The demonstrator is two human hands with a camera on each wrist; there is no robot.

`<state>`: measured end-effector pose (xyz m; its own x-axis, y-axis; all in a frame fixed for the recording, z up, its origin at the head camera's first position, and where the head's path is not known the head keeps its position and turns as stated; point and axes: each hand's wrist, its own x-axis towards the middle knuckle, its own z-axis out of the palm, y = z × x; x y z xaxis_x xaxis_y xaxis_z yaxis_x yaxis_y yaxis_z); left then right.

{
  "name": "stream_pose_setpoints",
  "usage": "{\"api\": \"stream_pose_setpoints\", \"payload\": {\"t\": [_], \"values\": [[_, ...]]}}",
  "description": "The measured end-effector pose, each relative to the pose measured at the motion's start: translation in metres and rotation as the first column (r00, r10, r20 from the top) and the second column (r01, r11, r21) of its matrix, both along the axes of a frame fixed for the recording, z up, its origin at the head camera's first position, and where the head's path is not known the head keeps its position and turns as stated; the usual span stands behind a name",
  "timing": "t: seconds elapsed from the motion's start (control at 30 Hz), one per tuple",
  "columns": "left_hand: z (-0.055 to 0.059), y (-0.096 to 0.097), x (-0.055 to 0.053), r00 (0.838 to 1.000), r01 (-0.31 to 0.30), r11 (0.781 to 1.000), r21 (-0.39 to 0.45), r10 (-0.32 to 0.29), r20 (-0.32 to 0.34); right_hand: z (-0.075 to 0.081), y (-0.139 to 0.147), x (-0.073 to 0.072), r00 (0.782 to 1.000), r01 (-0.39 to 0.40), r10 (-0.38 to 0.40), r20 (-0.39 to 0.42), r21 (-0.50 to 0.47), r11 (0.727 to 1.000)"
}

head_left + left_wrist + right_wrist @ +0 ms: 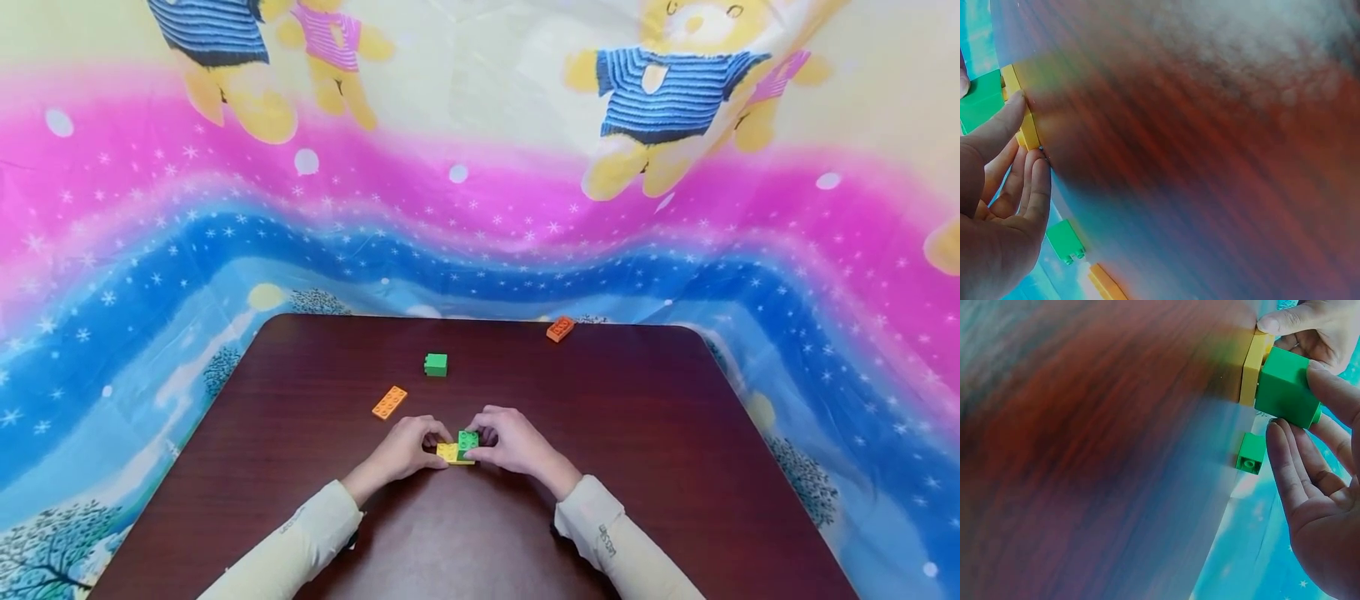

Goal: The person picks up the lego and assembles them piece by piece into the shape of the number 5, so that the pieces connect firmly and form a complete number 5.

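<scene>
Near the middle of the table, a yellow toy building plate (446, 452) lies flat with studs facing up. My left hand (408, 447) pinches its left end; the left thumb lies along its near side in the left wrist view. On the plate's right half stands an upright green building block (468, 442), its studs on top. My right hand (516, 443) holds this block (1286, 387) between thumb and fingers. Block and plate (1251, 372) meet closely in the right wrist view, but whether they are fully pressed together I cannot tell.
Beyond my left hand lies an orange studded plate (390, 402). A second green block (436, 365) lies on its side farther back, studs pointing left. At the far edge of the brown table (637, 417) sits a darker orange brick (559, 330). A printed cloth (480, 208) hangs behind.
</scene>
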<state>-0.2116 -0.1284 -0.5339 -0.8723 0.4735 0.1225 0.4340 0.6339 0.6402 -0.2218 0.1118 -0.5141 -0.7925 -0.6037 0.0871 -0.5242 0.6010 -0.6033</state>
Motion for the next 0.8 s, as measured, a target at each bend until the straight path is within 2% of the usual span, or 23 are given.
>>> {"api": "stream_pose_setpoints", "payload": {"t": [0.23,0.5,0.8], "values": [[0.0007,0.0005,-0.0017,1.0,-0.002,1.0,-0.009,0.002,0.003,0.0015,-0.0007,-0.0003,1.0,-0.004,0.004,-0.015,-0.005,1.0],[0.0005,0.002,-0.0012,1.0,0.0,1.0,-0.006,-0.001,-0.008,0.002,-0.0037,-0.0025,0.995,-0.047,0.048,-0.091,0.009,0.999],[0.0002,0.0021,-0.0003,1.0,-0.005,1.0,-0.027,0.006,0.01,-0.003,-0.003,-0.0009,1.0,-0.007,0.007,-0.021,-0.021,1.0]]}}
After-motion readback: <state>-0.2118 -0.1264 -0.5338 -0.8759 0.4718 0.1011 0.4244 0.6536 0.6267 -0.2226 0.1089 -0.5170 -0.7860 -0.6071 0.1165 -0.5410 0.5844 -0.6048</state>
